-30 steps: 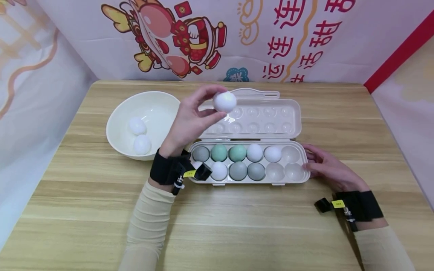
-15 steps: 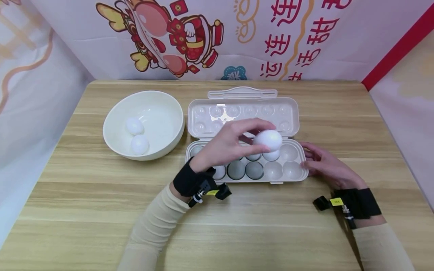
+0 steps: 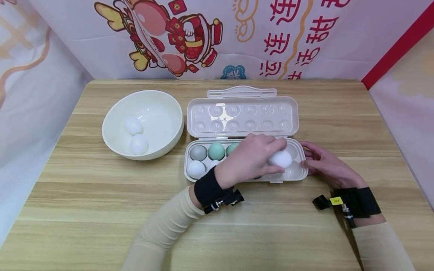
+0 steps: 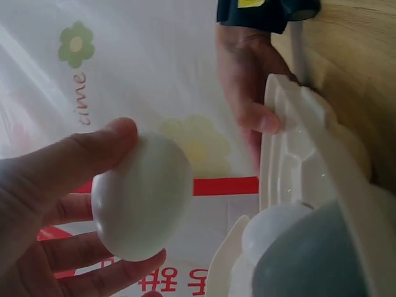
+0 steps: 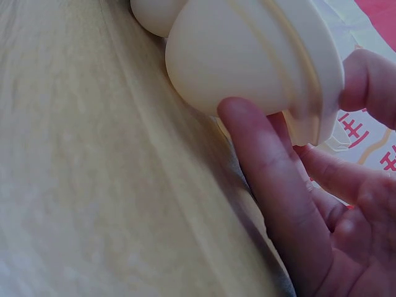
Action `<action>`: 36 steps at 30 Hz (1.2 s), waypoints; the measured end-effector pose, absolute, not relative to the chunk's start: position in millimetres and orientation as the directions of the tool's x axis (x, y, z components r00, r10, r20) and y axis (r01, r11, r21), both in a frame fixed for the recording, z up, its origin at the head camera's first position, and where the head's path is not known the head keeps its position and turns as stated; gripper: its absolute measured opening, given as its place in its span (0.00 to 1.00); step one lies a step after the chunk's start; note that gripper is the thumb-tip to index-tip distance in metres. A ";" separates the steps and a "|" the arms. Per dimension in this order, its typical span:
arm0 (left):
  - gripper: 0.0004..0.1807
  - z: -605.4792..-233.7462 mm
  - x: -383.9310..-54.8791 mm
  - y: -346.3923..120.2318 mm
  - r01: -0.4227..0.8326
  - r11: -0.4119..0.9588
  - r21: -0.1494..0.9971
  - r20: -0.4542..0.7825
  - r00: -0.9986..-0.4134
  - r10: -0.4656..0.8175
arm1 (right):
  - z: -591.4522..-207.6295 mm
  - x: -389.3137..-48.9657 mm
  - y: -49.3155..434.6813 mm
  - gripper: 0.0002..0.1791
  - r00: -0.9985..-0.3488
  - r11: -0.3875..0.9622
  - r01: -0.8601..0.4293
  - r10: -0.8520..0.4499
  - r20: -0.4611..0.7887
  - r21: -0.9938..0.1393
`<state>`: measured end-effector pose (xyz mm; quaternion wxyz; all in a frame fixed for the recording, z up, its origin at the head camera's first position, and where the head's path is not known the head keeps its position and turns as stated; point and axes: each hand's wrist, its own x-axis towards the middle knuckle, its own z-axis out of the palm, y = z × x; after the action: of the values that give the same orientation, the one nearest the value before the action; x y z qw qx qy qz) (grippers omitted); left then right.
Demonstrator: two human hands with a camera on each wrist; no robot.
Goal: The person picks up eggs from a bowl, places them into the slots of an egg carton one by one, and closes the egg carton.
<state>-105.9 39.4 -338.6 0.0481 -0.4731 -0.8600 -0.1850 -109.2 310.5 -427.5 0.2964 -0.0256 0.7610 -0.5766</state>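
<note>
My left hand (image 3: 251, 158) holds a white egg (image 3: 280, 159) between thumb and fingers, over the right part of the egg carton (image 3: 244, 179). In the left wrist view the egg (image 4: 143, 197) shows whole, above the cups. The right hand (image 3: 327, 165) grips the carton's right end; in the right wrist view, fingers (image 5: 272, 167) lie against its underside and others at its rim. A grey egg (image 3: 198, 153), green eggs (image 3: 216, 151) and white eggs (image 3: 196, 169) sit in the cups on the left. My left hand hides several middle cups.
A white bowl (image 3: 162, 124) with two white eggs (image 3: 139, 145) stands left of the carton on the wooden table (image 3: 257, 233). The carton's clear lid (image 3: 242, 116) lies folded back behind it. A printed cloth (image 3: 251, 49) hangs along the table's back edge.
My left hand has carried the white egg rightward and down, from above the lid to the carton's right part. The right hand has stayed at the carton's end.
</note>
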 end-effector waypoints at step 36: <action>0.11 -378.8 -93.3 69.7 0.865 0.461 -0.198 0.090 -0.452 0.887 | -426.1 -110.6 309.7 0.39 -0.822 0.342 0.306 -0.376 -0.428 -0.889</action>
<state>-93.3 69.7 -378.8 0.0905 -0.5155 -0.8499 0.0615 -110.6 309.7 -426.1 0.2972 -0.0229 0.7634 -0.5730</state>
